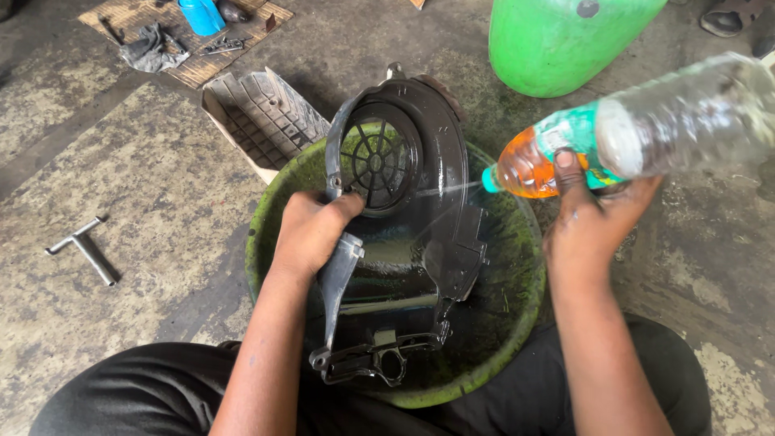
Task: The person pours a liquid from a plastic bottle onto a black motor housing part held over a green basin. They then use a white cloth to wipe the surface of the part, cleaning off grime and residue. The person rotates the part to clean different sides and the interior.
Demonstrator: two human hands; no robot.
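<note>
Both hands busy: left hand (311, 230) clenched on rim of black plastic fan cover (404, 226), propped upright in green basin (517, 323); right hand (593, 222) squeezed clear bottle (638, 133), jetting liquid. Looked stiff, light, wet-slick; gripped best by edge flange.

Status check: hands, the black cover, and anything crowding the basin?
Left hand grips black fan cover over green basin. Right hand squeezes plastic bottle, spraying cover. Nothing blocking.
</note>
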